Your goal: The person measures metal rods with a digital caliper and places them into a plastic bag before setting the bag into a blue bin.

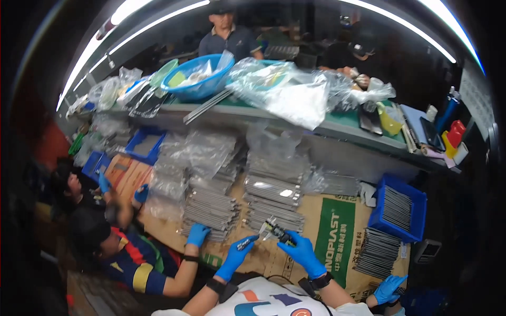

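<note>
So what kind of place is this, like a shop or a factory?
Most likely a small factory or sorting workshop. Stacks of flat grey metal strips cover a work surface, more fill a blue bin, and several people in blue gloves work there; the right hand holds a caliper.

Both the left hand (235, 256) and the right hand (303, 253) wear bright blue gloves, with black bands at the wrists. The caliper (276, 230) is silver and black. The stacked metal plates (211, 210) are grey. The sack (331, 237) under them is tan with a green printed panel. The crate (398, 209) and the basin (197, 79) are blue, and the shelf (337, 126) is green.
</note>
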Action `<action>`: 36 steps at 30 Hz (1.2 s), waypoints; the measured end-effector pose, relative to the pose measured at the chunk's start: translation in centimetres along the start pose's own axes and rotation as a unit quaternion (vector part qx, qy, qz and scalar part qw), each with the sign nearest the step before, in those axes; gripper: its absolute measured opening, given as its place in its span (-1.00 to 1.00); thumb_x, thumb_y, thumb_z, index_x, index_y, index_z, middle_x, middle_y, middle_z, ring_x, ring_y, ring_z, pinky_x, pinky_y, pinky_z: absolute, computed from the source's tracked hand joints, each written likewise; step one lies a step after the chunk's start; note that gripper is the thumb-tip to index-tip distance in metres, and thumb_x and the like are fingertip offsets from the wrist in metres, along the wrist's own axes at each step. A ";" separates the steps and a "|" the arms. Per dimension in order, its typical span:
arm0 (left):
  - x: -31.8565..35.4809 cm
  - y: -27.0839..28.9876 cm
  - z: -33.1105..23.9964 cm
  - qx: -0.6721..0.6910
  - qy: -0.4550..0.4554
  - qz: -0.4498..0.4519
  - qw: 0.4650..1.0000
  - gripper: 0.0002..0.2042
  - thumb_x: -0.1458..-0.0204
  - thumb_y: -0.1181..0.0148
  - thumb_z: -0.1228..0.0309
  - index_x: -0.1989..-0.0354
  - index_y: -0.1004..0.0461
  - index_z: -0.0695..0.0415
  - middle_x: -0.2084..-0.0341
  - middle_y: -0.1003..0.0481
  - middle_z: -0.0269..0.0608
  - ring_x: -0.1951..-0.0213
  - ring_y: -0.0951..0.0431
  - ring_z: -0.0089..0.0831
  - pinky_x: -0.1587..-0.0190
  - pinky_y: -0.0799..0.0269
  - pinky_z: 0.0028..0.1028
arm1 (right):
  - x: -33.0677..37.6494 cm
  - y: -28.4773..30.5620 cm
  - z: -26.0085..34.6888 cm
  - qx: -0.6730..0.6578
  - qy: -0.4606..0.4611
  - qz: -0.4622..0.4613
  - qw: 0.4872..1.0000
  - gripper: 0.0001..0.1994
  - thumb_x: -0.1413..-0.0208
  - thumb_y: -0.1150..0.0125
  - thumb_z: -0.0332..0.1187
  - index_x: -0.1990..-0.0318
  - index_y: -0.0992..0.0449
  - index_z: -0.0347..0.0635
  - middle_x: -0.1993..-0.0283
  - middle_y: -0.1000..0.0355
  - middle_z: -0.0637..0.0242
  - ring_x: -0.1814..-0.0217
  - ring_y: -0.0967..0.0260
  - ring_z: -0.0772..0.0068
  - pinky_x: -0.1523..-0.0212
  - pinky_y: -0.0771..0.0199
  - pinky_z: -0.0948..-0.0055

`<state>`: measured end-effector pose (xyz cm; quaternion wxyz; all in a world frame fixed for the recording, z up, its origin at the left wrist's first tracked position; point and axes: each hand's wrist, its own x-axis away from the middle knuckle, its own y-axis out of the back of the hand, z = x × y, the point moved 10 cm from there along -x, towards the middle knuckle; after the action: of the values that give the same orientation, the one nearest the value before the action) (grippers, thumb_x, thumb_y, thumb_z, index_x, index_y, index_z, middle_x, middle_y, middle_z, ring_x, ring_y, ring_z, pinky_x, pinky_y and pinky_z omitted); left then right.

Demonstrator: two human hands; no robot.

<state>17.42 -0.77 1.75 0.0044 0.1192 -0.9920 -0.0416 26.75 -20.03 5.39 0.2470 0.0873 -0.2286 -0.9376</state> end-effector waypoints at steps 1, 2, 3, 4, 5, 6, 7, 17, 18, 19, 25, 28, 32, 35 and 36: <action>-0.7 0.0 0.3 0.051 -0.001 -0.001 0.999 -0.70 -0.11 -0.05 0.49 -0.01 -0.40 0.30 0.07 -0.48 -0.19 0.04 -0.44 -0.52 0.00 -0.34 -0.53 | -0.7 0.8 1.4 -0.049 0.031 -0.022 0.998 -0.50 0.11 -0.35 -0.13 0.02 -0.44 -0.20 0.30 -0.52 0.13 0.28 -0.52 0.24 0.29 -0.48 0.43; 0.1 0.3 1.1 0.060 0.029 -0.016 0.998 -0.71 -0.11 -0.06 0.49 -0.02 -0.40 0.27 0.07 -0.48 -0.20 0.05 -0.44 -0.53 0.01 -0.35 -0.52 | -0.1 0.6 2.4 -0.122 0.017 -0.009 0.992 -0.52 0.08 -0.34 -0.20 0.02 -0.43 -0.26 0.29 -0.53 0.13 0.26 -0.52 0.30 0.30 -0.48 0.45; 0.0 0.4 1.6 0.064 0.024 -0.018 0.997 -0.71 -0.11 -0.06 0.49 -0.02 -0.41 0.24 0.08 -0.48 -0.21 0.06 -0.45 -0.52 0.02 -0.36 -0.52 | -0.4 0.5 1.4 -0.109 0.014 -0.014 0.994 -0.51 0.08 -0.35 -0.20 -0.01 -0.43 -0.23 0.27 -0.53 0.15 0.23 -0.52 0.28 0.29 -0.48 0.43; 0.0 0.5 1.7 0.044 0.040 -0.020 0.998 -0.71 -0.11 -0.05 0.50 -0.02 -0.42 0.22 0.08 -0.48 -0.22 0.06 -0.45 -0.52 0.03 -0.36 -0.52 | -0.7 0.5 2.0 -0.075 0.008 -0.013 0.997 -0.50 0.08 -0.34 -0.17 -0.01 -0.42 -0.22 0.27 -0.53 0.14 0.24 -0.52 0.26 0.30 -0.48 0.42; 0.5 0.8 1.3 0.041 0.040 -0.027 0.998 -0.72 -0.11 -0.04 0.50 -0.01 -0.43 0.22 0.08 -0.48 -0.22 0.06 -0.45 -0.53 0.04 -0.36 -0.53 | -1.2 0.7 2.7 -0.040 0.005 -0.014 0.999 -0.48 0.07 -0.34 -0.14 -0.02 -0.41 -0.21 0.27 -0.52 0.13 0.25 -0.52 0.24 0.30 -0.48 0.40; 0.7 0.9 1.0 0.036 0.035 -0.028 0.998 -0.73 -0.12 -0.04 0.50 0.00 -0.43 0.21 0.08 -0.49 -0.23 0.07 -0.45 -0.54 0.04 -0.36 -0.53 | -1.5 0.3 2.5 0.022 -0.002 -0.006 1.000 -0.49 0.06 -0.31 -0.10 -0.01 -0.42 -0.19 0.27 -0.52 0.11 0.27 -0.52 0.20 0.31 -0.48 0.37; 1.0 0.9 0.9 0.036 0.041 -0.031 0.998 -0.73 -0.12 -0.04 0.50 0.00 -0.43 0.21 0.08 -0.49 -0.23 0.07 -0.45 -0.54 0.04 -0.36 -0.53 | -1.6 0.1 2.2 0.086 -0.006 -0.001 0.996 -0.49 0.05 -0.29 -0.06 0.00 -0.42 -0.18 0.26 -0.52 0.10 0.28 -0.51 0.17 0.32 -0.48 0.35; 3.3 0.2 0.5 0.069 0.094 -0.040 0.992 -0.73 -0.10 -0.09 0.46 0.02 -0.45 0.22 0.13 -0.52 -0.29 0.09 -0.44 -0.61 0.03 -0.34 -0.57 | -0.6 -2.3 4.8 0.154 0.023 0.056 0.986 -0.57 0.08 -0.27 0.01 0.19 -0.48 -0.13 0.44 -0.49 0.15 0.44 -0.46 0.12 0.46 -0.41 0.28; 3.3 0.1 0.6 0.069 0.093 -0.039 0.992 -0.73 -0.10 -0.09 0.46 0.02 -0.45 0.22 0.13 -0.52 -0.29 0.09 -0.44 -0.61 0.03 -0.34 -0.57 | -0.5 -2.6 4.9 0.165 0.038 0.058 0.984 -0.59 0.08 -0.27 0.02 0.23 -0.49 -0.13 0.47 -0.48 0.15 0.46 -0.45 0.12 0.48 -0.40 0.28; 3.2 0.2 1.0 0.065 0.089 -0.047 0.993 -0.73 -0.09 -0.10 0.46 0.03 -0.46 0.22 0.14 -0.52 -0.30 0.11 -0.44 -0.63 0.05 -0.34 -0.58 | -0.4 -2.7 5.1 0.176 0.053 0.059 0.981 -0.59 0.08 -0.27 0.03 0.26 -0.50 -0.12 0.51 -0.46 0.15 0.49 -0.44 0.13 0.50 -0.38 0.28; 3.5 1.2 2.8 0.055 0.082 -0.093 0.991 -0.74 -0.05 -0.18 0.46 0.07 -0.49 0.20 0.27 -0.54 -0.38 0.27 -0.44 -0.71 0.22 -0.37 -0.63 | -0.3 -2.8 5.1 0.198 0.051 0.079 0.976 -0.59 0.08 -0.24 0.08 0.38 -0.51 -0.13 0.59 -0.42 0.15 0.53 -0.42 0.12 0.53 -0.37 0.27; 3.3 1.5 3.0 0.044 0.087 -0.111 0.989 -0.73 -0.03 -0.20 0.45 0.08 -0.49 0.20 0.34 -0.53 -0.42 0.34 -0.41 -0.74 0.30 -0.36 -0.65 | -0.3 -2.7 5.3 0.217 0.049 0.084 0.971 -0.58 0.08 -0.23 0.08 0.43 -0.51 -0.14 0.58 -0.43 0.15 0.52 -0.42 0.11 0.53 -0.38 0.25; 3.4 1.4 3.3 0.045 0.096 -0.134 0.985 -0.73 -0.01 -0.23 0.43 0.09 -0.50 0.21 0.41 -0.50 -0.44 0.39 -0.39 -0.75 0.36 -0.33 -0.66 | -0.2 -2.6 5.5 0.205 0.066 0.066 0.974 -0.56 0.10 -0.23 0.11 0.46 -0.52 -0.15 0.62 -0.41 0.15 0.55 -0.41 0.12 0.55 -0.37 0.27; 3.5 1.4 3.4 0.050 0.101 -0.136 0.984 -0.73 -0.01 -0.24 0.43 0.10 -0.50 0.21 0.43 -0.49 -0.45 0.40 -0.38 -0.75 0.37 -0.33 -0.65 | -0.1 -2.4 5.2 0.208 0.031 0.090 0.973 -0.53 0.12 -0.23 0.14 0.49 -0.52 -0.16 0.65 -0.39 0.14 0.57 -0.40 0.14 0.56 -0.36 0.28; 3.6 1.3 3.3 0.051 0.102 -0.131 0.985 -0.73 0.00 -0.24 0.43 0.10 -0.50 0.21 0.42 -0.50 -0.45 0.39 -0.38 -0.75 0.37 -0.33 -0.65 | -0.1 -2.3 5.2 0.208 0.030 0.090 0.973 -0.53 0.12 -0.23 0.14 0.49 -0.52 -0.16 0.65 -0.39 0.14 0.57 -0.40 0.14 0.56 -0.36 0.28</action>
<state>13.57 -0.06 -1.48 0.0942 0.2517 -0.9630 0.0211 24.42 -16.17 8.86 0.3134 0.1437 -0.4184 -0.8403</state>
